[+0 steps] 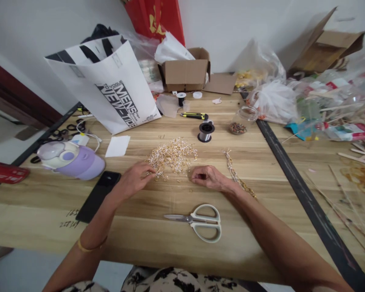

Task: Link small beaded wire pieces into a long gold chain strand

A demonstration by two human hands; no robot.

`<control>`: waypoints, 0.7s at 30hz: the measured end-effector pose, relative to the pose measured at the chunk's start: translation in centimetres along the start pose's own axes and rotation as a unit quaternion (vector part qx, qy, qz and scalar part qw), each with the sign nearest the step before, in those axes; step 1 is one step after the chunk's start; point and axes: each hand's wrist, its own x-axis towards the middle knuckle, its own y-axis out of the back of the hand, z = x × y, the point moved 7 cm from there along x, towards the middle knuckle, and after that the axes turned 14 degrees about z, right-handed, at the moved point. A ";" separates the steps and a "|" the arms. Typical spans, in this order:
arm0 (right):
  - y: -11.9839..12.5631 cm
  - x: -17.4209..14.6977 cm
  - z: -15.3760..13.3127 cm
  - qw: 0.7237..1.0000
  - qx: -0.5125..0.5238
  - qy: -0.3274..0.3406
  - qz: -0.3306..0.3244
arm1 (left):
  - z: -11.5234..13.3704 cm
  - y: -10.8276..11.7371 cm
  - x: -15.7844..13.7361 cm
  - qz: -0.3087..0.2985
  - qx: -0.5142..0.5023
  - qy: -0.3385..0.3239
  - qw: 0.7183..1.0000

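Observation:
A loose pile of small gold and clear beads (174, 156) lies on the wooden table. At its left edge is my left hand (136, 177), its fingertips pinched together against the beads; whatever lies between them is too small to name. My right hand (209, 177) rests to the right of the pile with fingers curled and closed, their contents hidden. Beside my right wrist lies a beaded strand (232, 172) with loose ends at its top, partly behind the forearm. Scissors (197, 221) with pale handles lie below the hands, blades pointing left.
Behind the pile stand a wire spool (206, 133), a yellow-black utility knife (194, 116) and a jar (243, 121). A black phone (99, 196), purple bottle (74, 160) and white paper bag (109, 81) are on the left. Plastic bags (273, 99) and sticks fill the right.

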 end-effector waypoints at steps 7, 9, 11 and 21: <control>0.1 0.0 0.0 1.000 0.019 -0.016 0.007 | 5.8 -5.6 1.2 -0.039 -0.126 -0.049 0.990; 0.2 0.0 -0.1 0.999 0.025 -0.016 0.015 | 6.4 -7.1 1.3 -0.045 -0.120 -0.059 0.990; 0.1 0.0 -0.3 0.999 0.034 -0.011 0.021 | 6.6 -8.2 1.3 -0.042 -0.121 -0.060 0.990; -0.5 0.0 -0.5 0.992 0.109 -0.055 0.035 | 5.6 -10.3 0.8 -0.023 -0.282 0.055 0.958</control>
